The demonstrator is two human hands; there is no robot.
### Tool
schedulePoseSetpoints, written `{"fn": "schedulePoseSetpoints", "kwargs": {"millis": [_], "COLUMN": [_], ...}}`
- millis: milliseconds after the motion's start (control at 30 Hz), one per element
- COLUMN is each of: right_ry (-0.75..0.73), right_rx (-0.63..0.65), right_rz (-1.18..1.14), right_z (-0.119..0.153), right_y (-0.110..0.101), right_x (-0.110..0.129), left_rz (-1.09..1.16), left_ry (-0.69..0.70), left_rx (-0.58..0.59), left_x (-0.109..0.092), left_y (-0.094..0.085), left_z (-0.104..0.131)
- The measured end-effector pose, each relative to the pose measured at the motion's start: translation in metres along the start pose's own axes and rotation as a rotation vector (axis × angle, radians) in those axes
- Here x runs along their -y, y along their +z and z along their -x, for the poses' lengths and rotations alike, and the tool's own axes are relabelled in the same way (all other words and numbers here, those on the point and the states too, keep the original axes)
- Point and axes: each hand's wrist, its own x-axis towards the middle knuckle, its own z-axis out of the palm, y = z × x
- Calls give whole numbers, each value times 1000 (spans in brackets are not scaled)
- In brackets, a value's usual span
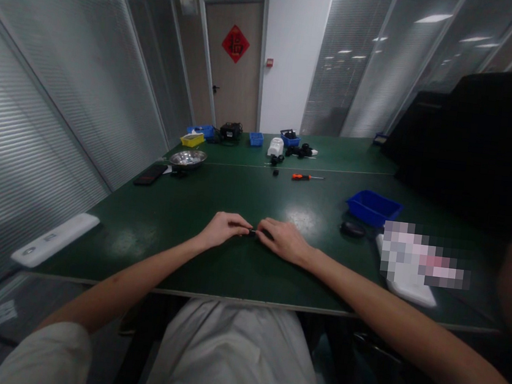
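Observation:
Between the fingertips of both hands is a small black part [252, 233], too small to tell its kind. My left hand [226, 228] pinches it from the left, thumb and index finger closed on it. From the other side, my right hand [282, 238] has its thumb and fingers brought together at the part. Both hands rest low over the green table [174, 257], close to its front edge. An orange-and-black screwdriver [304, 177] lies beyond my hands, with a small black piece [275, 172] to its left.
At the right are a blue tray [374, 209], a black mouse [352, 229] and a white object [411, 290] partly blurred out. A metal bowl [188, 159], a phone [151, 174] and a white power strip [56, 239] lie left. Bins and a white device [276, 147] stand farther back.

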Motion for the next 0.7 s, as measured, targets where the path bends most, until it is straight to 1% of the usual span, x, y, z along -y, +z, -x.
{"fn": "schedulePoseSetpoints", "kwargs": {"millis": [100,167,233,367,433,567,700], "right_ry": [-2,3,9,6,3,5,8], "right_rx": [23,31,26,4,5,10,14], "right_rz": [41,56,58,49,47,55,70], "right_z": [0,-1,-1,-1,-1,-1,-1], "right_y": [1,2,3,3,3,2,1], "right_x": [1,2,2,2,2,0,1], "left_rz": [-86,-114,-105,-27,-16,-45,-144], "left_ry": [50,52,28,-68,-82,-1,56], "left_rx": [10,12,2,-9,-9,-2,-24], "left_x": [-8,-11,-11,-6,-4,-4,-6], "left_y": [2,3,5,7,8,7,-1], "left_z": [1,1,1,1,1,1,-2]}}
